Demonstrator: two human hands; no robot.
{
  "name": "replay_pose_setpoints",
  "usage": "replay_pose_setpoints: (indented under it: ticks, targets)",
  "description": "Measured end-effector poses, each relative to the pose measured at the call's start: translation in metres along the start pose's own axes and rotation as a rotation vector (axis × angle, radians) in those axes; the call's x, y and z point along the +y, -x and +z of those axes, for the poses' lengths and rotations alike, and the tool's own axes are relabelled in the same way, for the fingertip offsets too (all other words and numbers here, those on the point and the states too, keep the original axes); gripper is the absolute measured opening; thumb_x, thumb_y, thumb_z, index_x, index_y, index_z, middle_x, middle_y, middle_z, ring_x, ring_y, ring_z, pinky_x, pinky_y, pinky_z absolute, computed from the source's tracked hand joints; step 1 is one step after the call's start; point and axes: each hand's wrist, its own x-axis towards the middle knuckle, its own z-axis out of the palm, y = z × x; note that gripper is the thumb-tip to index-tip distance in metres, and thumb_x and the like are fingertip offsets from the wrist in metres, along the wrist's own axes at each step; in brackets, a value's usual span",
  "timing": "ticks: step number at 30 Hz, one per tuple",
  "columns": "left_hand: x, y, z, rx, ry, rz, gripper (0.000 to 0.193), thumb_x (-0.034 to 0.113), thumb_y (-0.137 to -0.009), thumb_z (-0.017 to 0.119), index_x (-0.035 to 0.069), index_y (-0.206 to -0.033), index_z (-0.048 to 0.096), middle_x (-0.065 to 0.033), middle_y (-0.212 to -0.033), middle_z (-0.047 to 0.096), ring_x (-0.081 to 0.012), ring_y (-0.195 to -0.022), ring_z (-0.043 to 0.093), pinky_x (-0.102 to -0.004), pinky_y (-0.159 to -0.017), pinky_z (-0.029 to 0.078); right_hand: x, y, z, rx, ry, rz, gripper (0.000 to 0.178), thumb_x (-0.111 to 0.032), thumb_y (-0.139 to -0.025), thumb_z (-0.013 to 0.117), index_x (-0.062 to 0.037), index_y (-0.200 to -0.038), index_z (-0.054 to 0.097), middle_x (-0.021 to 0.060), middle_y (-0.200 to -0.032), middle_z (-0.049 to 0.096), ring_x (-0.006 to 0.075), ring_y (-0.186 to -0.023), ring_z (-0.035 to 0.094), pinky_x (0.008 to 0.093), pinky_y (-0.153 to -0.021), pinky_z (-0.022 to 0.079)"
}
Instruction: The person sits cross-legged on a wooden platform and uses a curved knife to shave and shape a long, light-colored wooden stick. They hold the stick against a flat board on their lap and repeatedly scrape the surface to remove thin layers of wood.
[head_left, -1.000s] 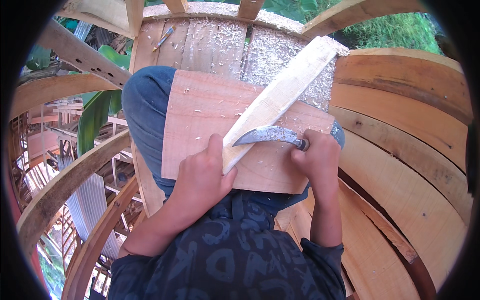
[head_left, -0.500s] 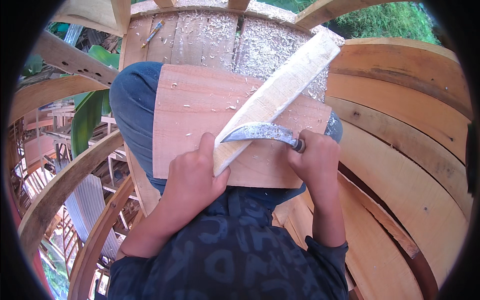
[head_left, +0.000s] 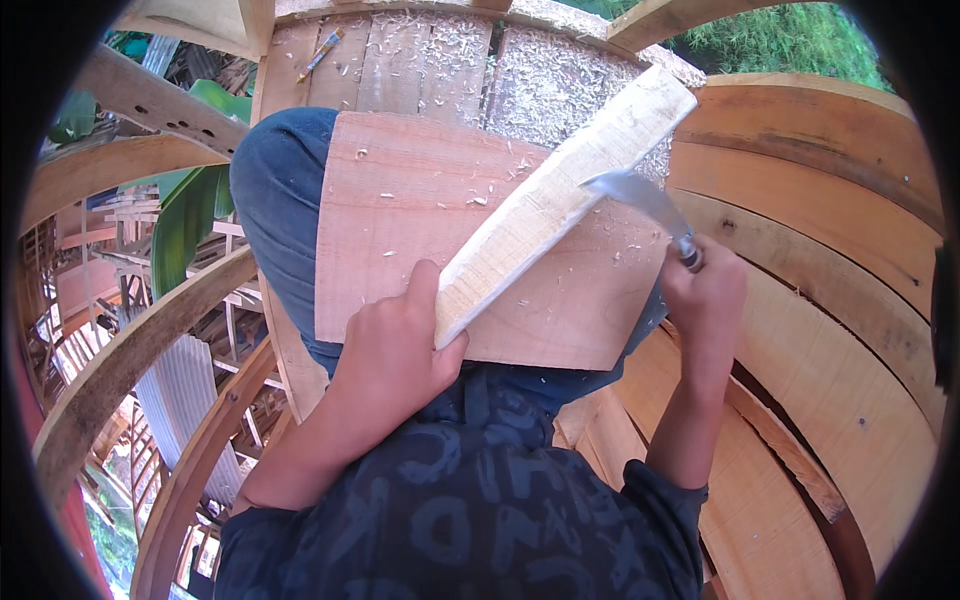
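Note:
A long pale wooden piece (head_left: 560, 200) slants across my lap, its far end pointing up and to the right. My left hand (head_left: 395, 325) is closed round its near end. Under it a flat reddish board (head_left: 400, 200) rests on my thighs, dotted with small shavings. My right hand (head_left: 708, 278) grips the handle of a curved knife (head_left: 650, 205) whose blade, slightly blurred, reaches left. The blade tip is at the right edge of the wooden piece, around its middle; whether it touches the wood I cannot tell.
Plank flooring (head_left: 390, 75) ahead is strewn with wood shavings (head_left: 555, 80). A small brush-like stick (head_left: 322, 52) lies there at the left. Curved planks (head_left: 800, 170) form a wall on my right. Bare curved ribs (head_left: 130, 345) rise on my left, with corrugated sheet (head_left: 190, 410) beyond.
My right hand has moved right and a little up, carrying the knife from the near part of the wooden piece to around its middle. My left hand keeps its hold.

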Motion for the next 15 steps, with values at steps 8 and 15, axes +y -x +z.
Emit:
replay_pose_setpoints:
  ticks: [8,15]
  targets:
    - [0.003,-0.002,-0.003,-0.078,0.043,-0.069,0.041,0.01,-0.078,0.068,-0.005,-0.107,0.044,-0.0296,-0.069,0.06,-0.0493,-0.071,0.062,-0.0539,-0.065,0.049,0.017,-0.012,0.033,0.057,0.111,-0.117,0.027,-0.025,-0.077,0.066,0.0003,-0.069,0.067,0.02,-0.063,0.063,0.0388,-0.063,0.065,0.0448,-0.061,0.053]
    - [0.001,0.007,-0.003,-0.089,0.099,-0.083,0.04,0.008,-0.078,0.064,-0.009,-0.109,0.047,-0.0309,-0.072,0.06,-0.0498,-0.075,0.062,-0.0501,-0.065,0.049,0.017,-0.013,-0.005,0.012,-0.051,0.072,0.024,-0.024,-0.077,0.065,-0.0015,-0.069,0.067,0.0204,-0.063,0.063,0.0391,-0.065,0.065,0.0451,-0.063,0.053]
